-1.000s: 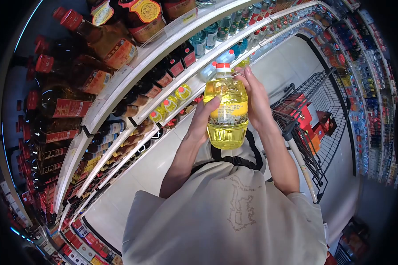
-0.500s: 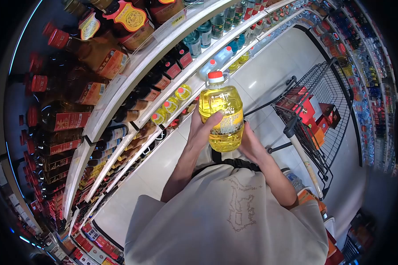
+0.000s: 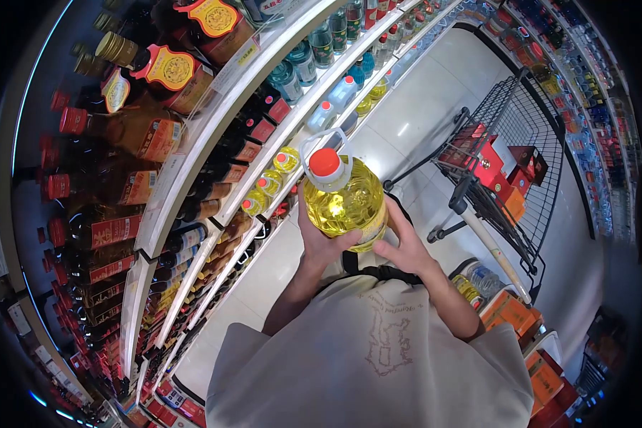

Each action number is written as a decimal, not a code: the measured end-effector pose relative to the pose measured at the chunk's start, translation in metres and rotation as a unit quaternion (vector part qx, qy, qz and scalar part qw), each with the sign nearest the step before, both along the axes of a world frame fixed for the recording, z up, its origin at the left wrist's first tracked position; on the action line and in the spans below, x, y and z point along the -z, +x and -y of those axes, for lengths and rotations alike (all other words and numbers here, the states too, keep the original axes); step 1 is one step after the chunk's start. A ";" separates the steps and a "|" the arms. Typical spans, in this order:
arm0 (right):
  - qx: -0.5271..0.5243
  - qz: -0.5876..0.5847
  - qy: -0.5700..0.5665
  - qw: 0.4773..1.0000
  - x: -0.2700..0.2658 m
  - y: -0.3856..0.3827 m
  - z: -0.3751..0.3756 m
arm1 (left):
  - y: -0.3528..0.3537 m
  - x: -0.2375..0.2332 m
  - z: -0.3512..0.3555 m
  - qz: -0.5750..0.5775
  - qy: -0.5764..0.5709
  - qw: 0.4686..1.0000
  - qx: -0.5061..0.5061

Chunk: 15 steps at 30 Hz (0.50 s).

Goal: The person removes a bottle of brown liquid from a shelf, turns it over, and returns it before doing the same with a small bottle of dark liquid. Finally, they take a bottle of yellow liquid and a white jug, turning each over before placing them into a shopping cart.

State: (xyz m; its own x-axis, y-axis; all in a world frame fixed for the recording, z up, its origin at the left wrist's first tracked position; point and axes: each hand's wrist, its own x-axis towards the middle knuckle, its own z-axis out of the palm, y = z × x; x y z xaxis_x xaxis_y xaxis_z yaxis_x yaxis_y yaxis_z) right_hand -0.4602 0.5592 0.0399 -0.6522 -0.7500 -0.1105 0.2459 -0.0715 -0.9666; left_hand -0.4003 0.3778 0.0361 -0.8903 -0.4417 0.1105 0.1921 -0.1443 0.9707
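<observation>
I hold a large clear bottle of yellow cooking oil (image 3: pixel 344 202) with a red cap and a white carry handle, close to my chest and seen from above. My left hand (image 3: pixel 319 241) wraps the bottle's left side and underside. My right hand (image 3: pixel 406 246) cups its lower right side. Both hands grip the bottle together.
Curved store shelves (image 3: pixel 192 153) on the left carry dark sauce bottles, oil bottles and blue-green bottles. A black wire shopping cart (image 3: pixel 510 171) with red boxes stands to my right on the white floor. Orange boxes (image 3: pixel 510 314) and bottles lie by my right elbow.
The bottle has come down from arm's height to my chest and tipped its cap toward me. My right hand slid from the bottle's upper side to its lower side.
</observation>
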 end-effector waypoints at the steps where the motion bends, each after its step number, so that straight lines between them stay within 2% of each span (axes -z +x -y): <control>1: -0.008 -0.030 0.017 0.999 -0.005 -0.002 -0.001 | 0.000 0.001 0.000 0.003 -0.014 1.000 0.009; 4: -0.018 -0.086 0.061 0.994 -0.007 -0.006 -0.006 | -0.003 -0.006 -0.003 0.008 -0.071 0.997 0.020; 6: -0.019 -0.112 0.089 0.990 -0.008 -0.007 -0.010 | -0.009 -0.007 -0.006 -0.003 -0.053 0.998 0.039; 8: -0.009 -0.165 0.114 0.980 -0.010 -0.008 -0.014 | -0.014 -0.016 -0.012 -0.007 -0.123 0.991 0.047; 9: -0.004 -0.166 0.116 0.979 -0.012 -0.008 -0.016 | -0.016 -0.015 -0.016 -0.010 -0.039 0.997 0.064; 12: 0.021 -0.197 0.137 0.971 -0.009 -0.010 -0.026 | -0.027 -0.022 -0.023 -0.032 -0.036 0.992 0.120; 13: 0.012 -0.182 0.123 0.976 0.004 -0.009 -0.031 | -0.033 -0.024 -0.022 -0.071 -0.135 0.980 0.131; 15: 0.012 -0.167 0.111 0.980 0.012 -0.010 -0.040 | -0.042 -0.031 -0.026 -0.086 -0.160 0.971 0.154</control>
